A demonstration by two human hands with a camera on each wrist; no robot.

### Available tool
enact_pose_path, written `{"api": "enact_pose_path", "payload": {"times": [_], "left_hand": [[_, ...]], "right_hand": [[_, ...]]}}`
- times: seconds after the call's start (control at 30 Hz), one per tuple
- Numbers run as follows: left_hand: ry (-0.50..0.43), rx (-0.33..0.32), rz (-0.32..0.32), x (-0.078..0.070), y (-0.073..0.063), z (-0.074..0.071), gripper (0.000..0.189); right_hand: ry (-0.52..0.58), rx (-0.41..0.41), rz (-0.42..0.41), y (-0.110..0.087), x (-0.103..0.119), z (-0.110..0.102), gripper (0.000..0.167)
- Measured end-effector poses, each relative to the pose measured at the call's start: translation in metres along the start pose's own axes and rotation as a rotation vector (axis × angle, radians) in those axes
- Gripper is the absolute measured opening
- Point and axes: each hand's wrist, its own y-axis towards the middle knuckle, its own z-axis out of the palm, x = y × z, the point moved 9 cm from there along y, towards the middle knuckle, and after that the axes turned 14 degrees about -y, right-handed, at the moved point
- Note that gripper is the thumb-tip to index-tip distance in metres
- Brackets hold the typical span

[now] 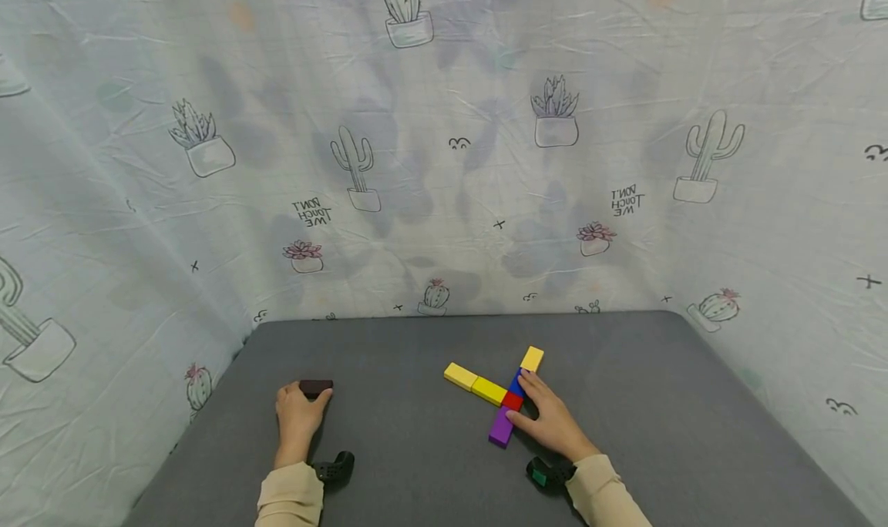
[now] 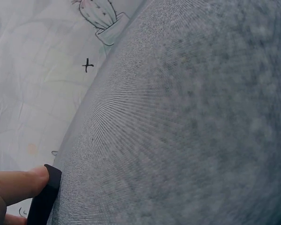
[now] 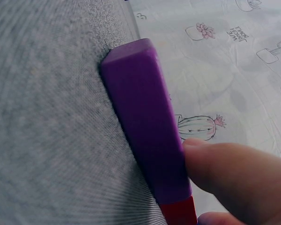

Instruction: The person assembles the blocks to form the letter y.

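Note:
At the left of the table, the left hand (image 1: 298,419) pinches a dark brown block (image 1: 316,385) between thumb and fingers. The left wrist view shows the thumb against one end of that dark block (image 2: 45,197). My right hand (image 1: 551,421) reaches over a branching arrangement of coloured blocks, fingers fairly straight. Its thumb touches the side of the purple block (image 3: 143,117), close to the red block (image 3: 180,211). In the head view its fingertips lie at the blue block (image 1: 516,384), which they partly cover, just below a yellow block (image 1: 533,357).
Two more yellow blocks, one outer (image 1: 461,376) and one inner (image 1: 489,391), run leftward from the red block. Everything lies on a grey table (image 1: 402,465). A pale curtain (image 1: 451,180) with cactus drawings hangs behind and along the sides.

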Motion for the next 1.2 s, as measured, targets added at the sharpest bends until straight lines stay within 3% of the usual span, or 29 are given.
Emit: {"api": "enact_pose_path", "payload": {"times": [0.63,0.93,1.2], "left_hand": [[-0.036,0.01,-0.001,0.004,-0.003,-0.003,0.067],[-0.082,0.036,0.013,0.01,-0.005,-0.005,0.069],[-0.058,0.078,0.039,0.012,-0.006,-0.004,0.069]], "right_hand": [[0.009,0.024,0.008,0.001,0.0,-0.001,0.078],[0.007,0.021,0.011,0.001,0.001,-0.001,0.078],[0.01,0.039,0.015,0.001,0.002,0.0,0.079]]}}
